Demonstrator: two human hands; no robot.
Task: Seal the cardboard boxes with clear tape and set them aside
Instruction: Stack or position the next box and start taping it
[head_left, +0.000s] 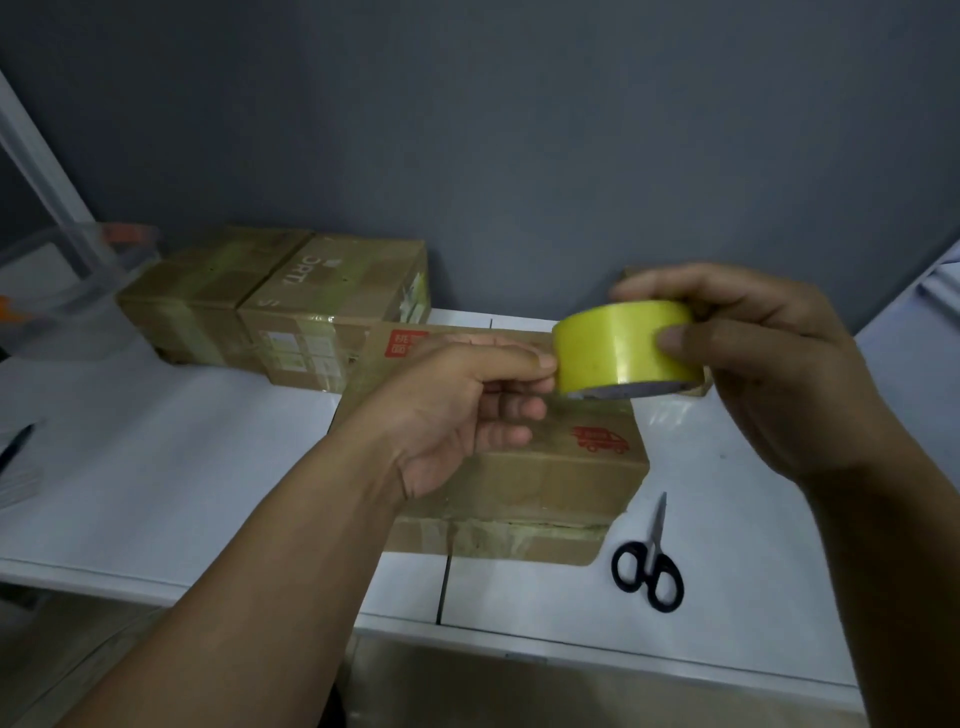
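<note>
A yellowish roll of clear tape (618, 348) is held in the air above a flat cardboard box (561, 467) with red print that lies on the white table (182, 441). My right hand (763, 364) grips the roll with thumb on its outer face and fingers behind it. My left hand (467, 410) pinches at the roll's left edge with thumb and forefinger, where the tape's end seems to be. Two taped cardboard boxes (270, 306) stand side by side at the back left.
Black-handled scissors (649, 561) lie on the table right of the flat box. A clear plastic bin (67, 280) sits at the far left by the wall. A dark pen (15, 441) lies on papers at the left edge. The table's front edge runs near my forearms.
</note>
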